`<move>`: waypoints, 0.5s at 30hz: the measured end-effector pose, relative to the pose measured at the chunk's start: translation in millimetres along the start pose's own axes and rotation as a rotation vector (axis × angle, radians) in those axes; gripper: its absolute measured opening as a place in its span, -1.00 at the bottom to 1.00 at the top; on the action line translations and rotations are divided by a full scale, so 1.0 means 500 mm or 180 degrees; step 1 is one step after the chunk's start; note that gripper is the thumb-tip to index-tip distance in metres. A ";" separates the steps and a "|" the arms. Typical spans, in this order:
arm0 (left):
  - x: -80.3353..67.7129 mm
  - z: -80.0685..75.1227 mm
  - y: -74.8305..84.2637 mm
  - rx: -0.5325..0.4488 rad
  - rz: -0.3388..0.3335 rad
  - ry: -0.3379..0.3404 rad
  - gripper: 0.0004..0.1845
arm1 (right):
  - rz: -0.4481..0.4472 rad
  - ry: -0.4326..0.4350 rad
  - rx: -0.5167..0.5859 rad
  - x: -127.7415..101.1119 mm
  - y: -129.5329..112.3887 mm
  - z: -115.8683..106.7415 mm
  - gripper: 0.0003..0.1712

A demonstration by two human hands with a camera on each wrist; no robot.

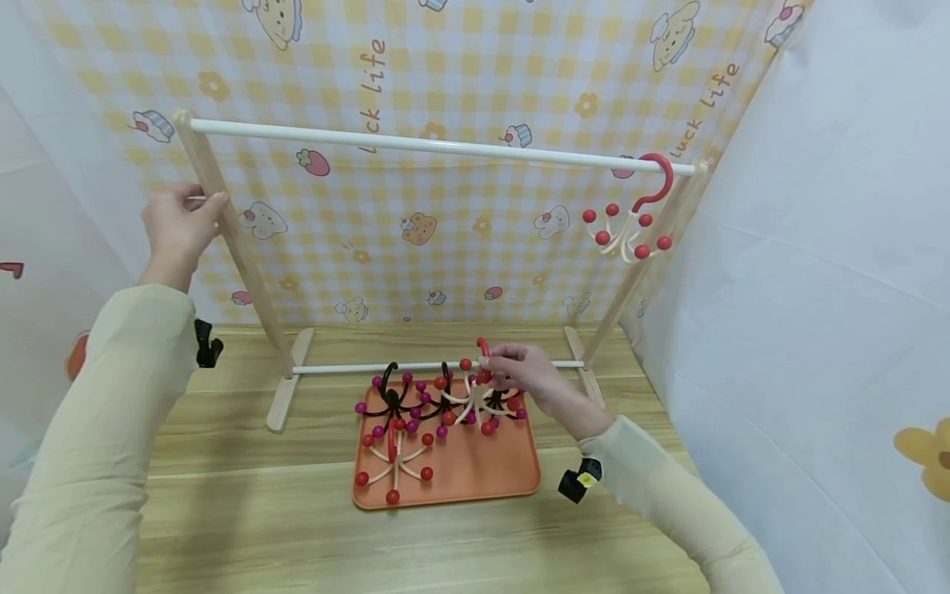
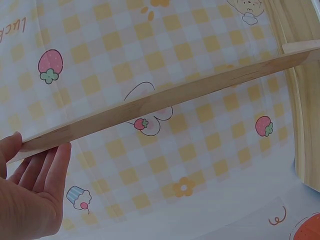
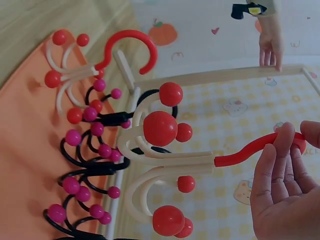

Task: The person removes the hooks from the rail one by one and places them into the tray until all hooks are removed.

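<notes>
1. We see the left hand (image 1: 178, 223) gripping the wooden rack post (image 1: 223, 223) at 10 o'clock.
2. Right hand (image 1: 523, 375): fingers pinch the red-hooked hanger (image 3: 165, 150), just above the orange tray (image 1: 475, 474) at 6 o'clock.

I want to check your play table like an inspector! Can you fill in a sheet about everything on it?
Surface: wooden table, bare wood around the tray.
Job's things: red-and-cream hook hanger pinched by its red hook; one hung hanger on the white rail of the wooden rack.
Clutter: orange tray holding black hangers with pink balls and more red ones.
Hands: left hand grips the rack's left post; right hand holds the hanger over the tray.
Cables: nothing seen.
Surroundings: yellow checked cartoon cloth behind, white sheets at the sides.
</notes>
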State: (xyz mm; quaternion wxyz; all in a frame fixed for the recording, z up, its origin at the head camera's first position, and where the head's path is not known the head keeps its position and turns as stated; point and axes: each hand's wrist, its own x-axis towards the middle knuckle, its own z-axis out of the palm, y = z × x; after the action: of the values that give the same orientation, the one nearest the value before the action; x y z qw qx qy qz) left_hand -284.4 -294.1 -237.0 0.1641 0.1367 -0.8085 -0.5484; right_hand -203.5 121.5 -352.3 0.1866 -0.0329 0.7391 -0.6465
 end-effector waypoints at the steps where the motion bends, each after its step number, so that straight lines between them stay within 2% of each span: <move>1: 0.000 0.000 0.000 -0.0006 0.0001 0.0000 -0.43 | -0.0003 -0.0022 -0.0035 -0.001 0.005 0.003 -0.77; 8: 0.001 0.000 0.000 -0.0004 0.0005 0.0023 -0.44 | 0.0012 -0.0176 -0.0118 -0.013 0.034 0.022 -0.79; 15: -0.002 -0.001 0.000 0.0005 -0.0001 0.0008 -0.43 | 0.0132 -0.0217 -0.0138 -0.015 0.072 0.037 -0.76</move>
State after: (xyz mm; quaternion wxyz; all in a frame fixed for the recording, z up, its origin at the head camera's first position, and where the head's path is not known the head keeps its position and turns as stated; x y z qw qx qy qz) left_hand -283.5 -294.0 -236.8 0.1648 0.1377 -0.8087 -0.5477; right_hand -183.5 112.1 -387.2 0.2242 -0.0436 0.7466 -0.6248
